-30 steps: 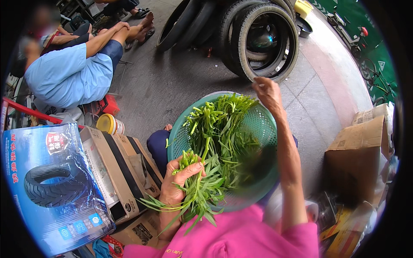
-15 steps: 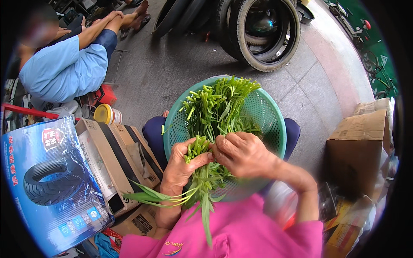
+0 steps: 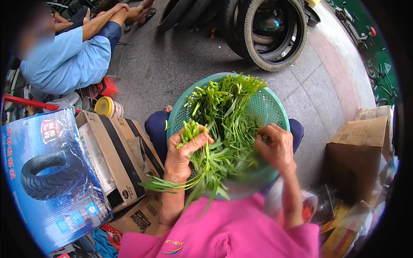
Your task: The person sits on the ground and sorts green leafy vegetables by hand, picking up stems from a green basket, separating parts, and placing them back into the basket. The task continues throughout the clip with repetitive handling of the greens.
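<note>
A green plastic colander basket (image 3: 276, 111) with a perforated wall rests on my lap. Inside it lies a heap of leafy water spinach (image 3: 223, 101), cut stem ends piled toward the far left. My left hand (image 3: 183, 150) is closed round a bunch of water spinach stems (image 3: 189, 134) at the basket's near left; the leaves trail down past my wrist. Over the right part of the basket, apart from the bunch, is my right hand (image 3: 277, 146), its fingers curled together. Whatever those fingertips hold, if anything, is too small and blurred to tell.
Left of me stand a blue printed box (image 3: 56, 180) and cardboard cartons (image 3: 114, 155). A person in a light blue shirt (image 3: 71, 60) sits at the far left. Tyres (image 3: 245, 38) stand ahead on the paving. A brown carton (image 3: 357, 150) is at my right.
My right hand has moved away from the bunch to the basket's right side. My left hand still grips the stems. The view has shifted slightly.
</note>
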`<state>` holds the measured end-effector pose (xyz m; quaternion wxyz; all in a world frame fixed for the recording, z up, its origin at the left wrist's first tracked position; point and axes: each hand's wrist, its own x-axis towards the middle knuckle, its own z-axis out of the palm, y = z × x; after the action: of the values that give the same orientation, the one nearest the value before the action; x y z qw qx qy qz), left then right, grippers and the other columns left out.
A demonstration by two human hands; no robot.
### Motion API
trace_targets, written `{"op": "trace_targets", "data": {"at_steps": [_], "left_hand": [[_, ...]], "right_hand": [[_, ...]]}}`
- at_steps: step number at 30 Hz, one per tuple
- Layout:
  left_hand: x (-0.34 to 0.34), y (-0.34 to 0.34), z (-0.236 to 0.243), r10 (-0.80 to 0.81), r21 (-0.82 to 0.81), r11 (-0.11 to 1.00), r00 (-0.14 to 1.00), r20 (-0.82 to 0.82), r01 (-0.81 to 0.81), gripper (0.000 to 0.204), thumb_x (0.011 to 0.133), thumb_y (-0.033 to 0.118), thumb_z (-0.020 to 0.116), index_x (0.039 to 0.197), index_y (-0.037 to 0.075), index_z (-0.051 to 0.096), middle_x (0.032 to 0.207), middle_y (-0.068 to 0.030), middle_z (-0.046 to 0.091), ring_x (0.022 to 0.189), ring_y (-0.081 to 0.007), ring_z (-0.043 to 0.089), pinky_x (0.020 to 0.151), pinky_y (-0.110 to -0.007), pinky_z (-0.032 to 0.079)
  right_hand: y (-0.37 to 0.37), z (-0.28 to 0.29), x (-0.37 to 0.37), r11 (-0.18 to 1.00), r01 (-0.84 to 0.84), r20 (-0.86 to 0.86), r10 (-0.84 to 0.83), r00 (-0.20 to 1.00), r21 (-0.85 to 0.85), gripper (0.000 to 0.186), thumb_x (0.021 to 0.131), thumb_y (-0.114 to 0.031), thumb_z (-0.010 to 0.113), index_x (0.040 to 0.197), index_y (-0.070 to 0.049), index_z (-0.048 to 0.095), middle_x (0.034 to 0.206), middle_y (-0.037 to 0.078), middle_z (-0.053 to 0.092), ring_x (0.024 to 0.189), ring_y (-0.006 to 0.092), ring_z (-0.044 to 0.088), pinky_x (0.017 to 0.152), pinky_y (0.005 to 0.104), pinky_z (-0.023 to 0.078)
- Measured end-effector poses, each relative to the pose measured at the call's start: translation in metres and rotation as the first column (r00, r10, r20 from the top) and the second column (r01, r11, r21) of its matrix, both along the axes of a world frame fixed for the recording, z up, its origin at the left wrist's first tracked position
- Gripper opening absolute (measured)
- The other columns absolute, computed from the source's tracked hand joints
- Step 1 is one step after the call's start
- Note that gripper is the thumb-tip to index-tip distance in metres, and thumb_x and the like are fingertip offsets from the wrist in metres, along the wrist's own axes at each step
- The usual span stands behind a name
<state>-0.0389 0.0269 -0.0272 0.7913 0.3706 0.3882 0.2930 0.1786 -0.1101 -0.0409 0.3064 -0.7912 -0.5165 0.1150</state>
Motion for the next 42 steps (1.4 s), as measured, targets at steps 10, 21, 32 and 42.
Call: {"op": "trace_targets", "data": {"at_steps": [10,21,32,42], "left_hand": [[0.014,-0.013,-0.006,0.111,0.142,0.984,0.994,0.008,-0.111,0.015,0.087,0.004,0.074,0.101,0.003,0.068,0.092,-0.0101,0.072,0.089,-0.0214,0.07,0.081,-0.033,0.055],[0.009,-0.019,-0.001,-0.144,0.344,0.931,0.989,0.037,0.123,0.013,0.089,0.001,0.071,0.1,-0.001,0.066,0.091,-0.0119,0.072,0.081,-0.0192,0.069,0.076,-0.031,0.055],[0.008,-0.033,-0.004,-0.198,0.189,0.975,0.851,0.486,0.118,0.013,0.089,0.0,0.07,0.101,0.003,0.064,0.087,-0.0106,0.067,0.088,-0.0212,0.064,0.08,-0.033,0.052],[0.007,-0.019,0.016,-0.384,0.303,0.887,0.921,0.062,0.349,0.015,0.095,0.005,0.064,0.108,0.0,0.058,0.12,-0.0171,0.064,0.112,-0.0231,0.063,0.097,-0.036,0.052]], "right_hand": [[0.014,0.014,-0.046,0.983,-0.074,-0.584,0.16,0.795,0.169,0.013,0.087,-0.011,0.073,0.096,-0.001,0.074,0.073,0.006,0.061,0.054,0.0099,0.05,0.051,0.0273,0.04],[0.02,-0.011,-0.069,0.998,-0.017,-0.965,0.055,0.255,0.052,0.008,0.079,0.001,0.067,0.088,0.001,0.068,0.072,-0.004,0.059,0.063,0.0013,0.05,0.055,0.0202,0.041],[0.01,0.0,-0.061,0.983,0.183,-0.999,0.002,-0.052,-0.007,0.012,0.076,-0.005,0.064,0.08,0.003,0.073,0.075,0.002,0.065,0.059,0.0085,0.052,0.055,0.0218,0.039],[0.018,0.049,-0.057,0.927,0.295,-0.882,0.073,0.466,0.232,0.007,0.083,0.003,0.07,0.088,0.006,0.073,0.077,0.009,0.066,0.058,0.012,0.061,0.05,0.0234,0.046]]}}
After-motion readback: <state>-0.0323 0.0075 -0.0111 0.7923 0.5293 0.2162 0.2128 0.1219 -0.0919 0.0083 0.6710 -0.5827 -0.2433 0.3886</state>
